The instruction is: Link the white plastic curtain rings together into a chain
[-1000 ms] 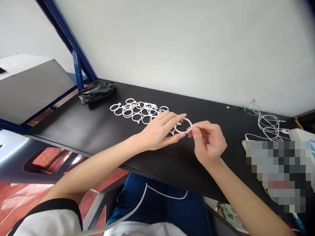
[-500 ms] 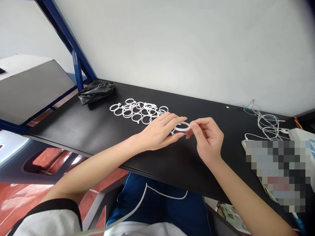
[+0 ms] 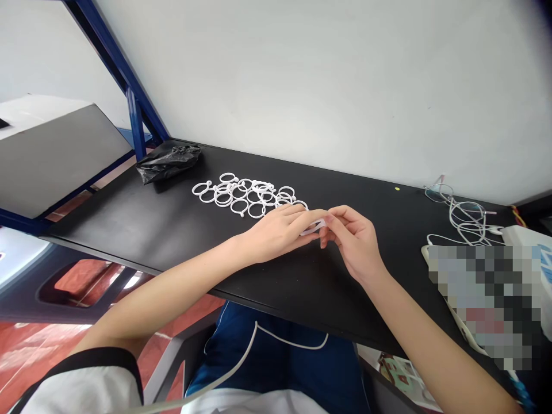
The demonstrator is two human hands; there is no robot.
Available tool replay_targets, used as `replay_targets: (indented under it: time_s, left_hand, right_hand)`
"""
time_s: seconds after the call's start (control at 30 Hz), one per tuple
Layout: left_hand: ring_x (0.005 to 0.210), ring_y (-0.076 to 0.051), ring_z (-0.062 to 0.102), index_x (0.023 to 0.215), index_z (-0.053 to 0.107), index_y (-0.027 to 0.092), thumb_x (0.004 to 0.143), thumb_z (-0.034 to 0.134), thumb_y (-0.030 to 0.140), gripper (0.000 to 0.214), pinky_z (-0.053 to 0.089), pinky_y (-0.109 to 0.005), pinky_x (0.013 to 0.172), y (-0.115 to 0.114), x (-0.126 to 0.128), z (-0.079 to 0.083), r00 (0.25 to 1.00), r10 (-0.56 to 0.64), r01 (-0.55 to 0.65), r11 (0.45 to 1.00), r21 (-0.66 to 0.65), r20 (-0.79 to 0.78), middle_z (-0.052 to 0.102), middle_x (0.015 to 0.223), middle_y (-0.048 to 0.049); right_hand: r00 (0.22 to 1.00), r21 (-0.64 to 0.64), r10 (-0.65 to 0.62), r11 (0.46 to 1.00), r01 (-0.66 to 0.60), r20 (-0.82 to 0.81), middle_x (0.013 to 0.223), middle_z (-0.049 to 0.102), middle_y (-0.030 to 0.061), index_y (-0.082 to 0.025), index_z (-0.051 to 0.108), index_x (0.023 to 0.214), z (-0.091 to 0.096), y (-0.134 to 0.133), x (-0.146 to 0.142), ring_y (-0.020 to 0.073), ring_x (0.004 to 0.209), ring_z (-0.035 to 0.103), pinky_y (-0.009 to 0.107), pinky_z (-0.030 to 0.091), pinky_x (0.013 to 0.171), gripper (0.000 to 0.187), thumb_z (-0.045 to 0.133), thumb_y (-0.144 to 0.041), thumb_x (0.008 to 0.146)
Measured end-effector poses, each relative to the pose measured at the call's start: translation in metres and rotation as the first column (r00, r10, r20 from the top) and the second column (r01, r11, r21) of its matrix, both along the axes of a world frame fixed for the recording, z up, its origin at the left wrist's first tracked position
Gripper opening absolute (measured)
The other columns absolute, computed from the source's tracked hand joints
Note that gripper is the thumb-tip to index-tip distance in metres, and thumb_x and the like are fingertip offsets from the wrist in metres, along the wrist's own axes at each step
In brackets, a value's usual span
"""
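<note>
My left hand (image 3: 276, 233) and my right hand (image 3: 351, 241) meet fingertip to fingertip above the black table (image 3: 172, 230). Both pinch one white plastic ring (image 3: 311, 229), which is squeezed between them and mostly hidden by the fingers. Just behind my left hand lies a heap of several white rings (image 3: 248, 195), each with a small knob, flat on the table top.
A crumpled black plastic bag (image 3: 169, 161) lies at the table's far left corner. At the far right are a pair of glasses (image 3: 436, 192), coiled white cables (image 3: 468, 221) and a white box (image 3: 528, 238). A blue metal frame (image 3: 133, 118) rises at the left.
The ring stood open and round between my hands a second ago. My hands have since come together, tilting it flat and closing over it, so only a sliver shows.
</note>
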State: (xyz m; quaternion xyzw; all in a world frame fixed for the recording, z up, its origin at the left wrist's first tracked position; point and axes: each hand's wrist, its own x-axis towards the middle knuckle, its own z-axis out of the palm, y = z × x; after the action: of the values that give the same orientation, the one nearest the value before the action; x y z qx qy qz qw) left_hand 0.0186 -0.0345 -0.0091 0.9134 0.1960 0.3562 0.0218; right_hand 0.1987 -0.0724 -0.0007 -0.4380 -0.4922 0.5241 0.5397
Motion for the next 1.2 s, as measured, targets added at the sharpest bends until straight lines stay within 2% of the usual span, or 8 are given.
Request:
replay_targets:
  time_s: [0.1,0.2,0.37,0.5,0.6,0.83,0.93,1.2]
  left_hand:
    - [0.075,-0.015,0.061,0.127,0.044,0.014,0.102,0.047,0.031,0.031,0.048,-0.027,0.071,0.0006,-0.0007,-0.0007,1.0,-0.012,0.012,1.0,-0.017,0.026,0.067,0.087,-0.0052]
    - [0.074,-0.014,0.061,0.128,0.044,0.016,0.101,0.048,0.029,0.03,0.047,-0.026,0.069,0.0012,-0.0006,-0.0014,0.998,-0.033,0.031,0.999,0.033,0.054,0.067,0.084,-0.0027]
    - [0.073,-0.015,0.06,0.124,0.049,0.016,0.103,0.042,0.026,0.025,0.046,-0.027,0.068,0.0008,-0.0001,-0.0015,1.0,-0.011,0.012,0.997,0.077,-0.021,0.066,0.08,-0.0025]
    - [0.074,-0.014,0.059,0.119,0.051,0.015,0.102,0.043,0.026,0.021,0.047,-0.027,0.07,-0.0009,0.0005,-0.0001,1.0,-0.01,0.01,0.999,-0.035,-0.008,0.064,0.079,-0.0018]
    - [0.076,-0.014,0.06,0.115,0.049,0.015,0.102,0.045,0.028,0.018,0.049,-0.027,0.072,-0.0016,0.0004,0.0012,0.998,-0.033,0.041,0.984,-0.176,0.05,0.062,0.079,-0.0011]
    - [0.083,-0.014,0.062,0.115,0.044,0.019,0.099,0.049,0.029,0.019,0.05,-0.026,0.074,-0.0029,-0.0025,0.0034,0.988,-0.089,0.139,0.859,-0.493,0.123,0.059,0.084,-0.0002]
    - [0.079,-0.012,0.06,0.114,0.043,0.02,0.099,0.05,0.029,0.019,0.048,-0.024,0.069,-0.0029,-0.0034,0.0034,0.987,-0.091,0.151,0.822,-0.549,0.135,0.058,0.085,0.0004]
    - [0.071,-0.01,0.056,0.107,0.044,0.021,0.089,0.055,0.017,0.022,0.047,-0.022,0.065,-0.0017,-0.0044,0.0038,0.98,-0.064,0.161,0.812,-0.562,0.188,0.055,0.077,0.0041]
  right_hand:
    - [1.0,-0.029,0.014,1.0,-0.013,0.01,0.061,0.067,-0.0008,-0.019,0.069,0.077,0.0002,-0.0001,0.0021,0.0103,0.053,0.059,0.022,0.051,0.05,0.02,0.076,-0.037,0.081]
    - [0.998,-0.073,0.062,0.995,-0.06,0.02,0.062,0.068,0.0002,-0.019,0.069,0.076,0.0005,0.0008,0.0045,0.0101,0.053,0.059,0.022,0.051,0.052,0.02,0.076,-0.037,0.08]
    - [0.997,-0.124,0.065,0.99,-0.061,0.035,0.063,0.068,0.0012,-0.018,0.07,0.076,-0.0007,0.0028,0.0042,0.0106,0.054,0.058,0.022,0.049,0.052,0.021,0.077,-0.038,0.079]
    - [0.998,-0.115,0.054,0.992,-0.051,0.027,0.064,0.068,0.0015,-0.019,0.072,0.077,-0.0005,0.0022,0.0019,0.0107,0.055,0.058,0.023,0.049,0.052,0.022,0.074,-0.04,0.081]
    - [0.999,-0.113,0.052,0.992,-0.052,-0.002,0.068,0.068,0.0013,-0.02,0.074,0.079,0.0005,0.0009,0.0014,0.0109,0.055,0.058,0.024,0.05,0.051,0.02,0.07,-0.04,0.083]
    - [0.999,-0.071,0.025,0.997,-0.023,0.021,0.07,0.07,0.0015,-0.022,0.077,0.082,-0.0005,-0.0007,0.0031,0.0144,0.065,0.064,0.023,0.052,0.051,0.012,0.068,-0.031,0.082]
    - [0.996,-0.038,0.01,0.999,-0.007,0.086,0.071,0.072,0.0021,-0.022,0.077,0.086,0.0,-0.0005,0.0032,0.0157,0.069,0.067,0.023,0.053,0.052,0.013,0.067,-0.029,0.082]
    - [0.946,0.203,-0.147,0.975,0.09,0.289,0.077,0.073,0.0031,-0.021,0.074,0.084,0.0002,-0.0022,0.0025,0.0164,0.069,0.067,0.026,0.056,0.053,0.009,0.067,-0.023,0.08]
